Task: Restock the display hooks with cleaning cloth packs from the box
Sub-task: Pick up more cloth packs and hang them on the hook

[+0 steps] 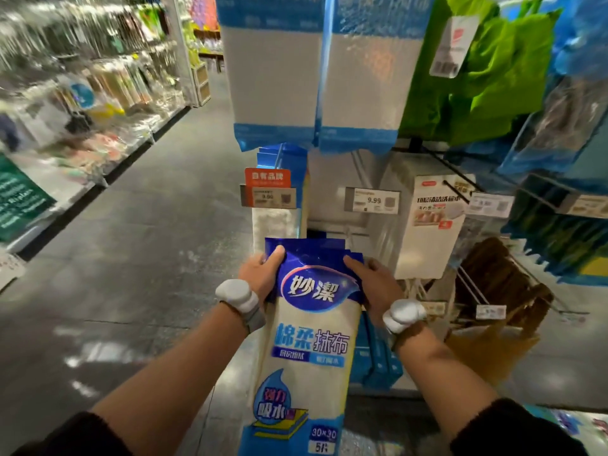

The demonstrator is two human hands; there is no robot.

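A stack of blue-and-white cleaning cloth packs (309,340) is held upright in front of the display rack. My left hand (260,274) grips the stack's upper left edge, thumb on the front. My right hand (371,284) grips the upper right edge, where the tops of further packs fan out behind the front one. Just above the packs, a bare hook (350,233) sticks out from the white back panel. More packs of the same kind (378,360) hang low behind the stack. The box is not in view.
Large white-and-blue packs (316,70) hang overhead. Price tags (373,200) sit on hook ends at mid height. A white cloth pack (431,225) and brown items (500,281) hang to the right, green bags (487,70) above. The aisle floor (138,251) runs left, shelves beyond.
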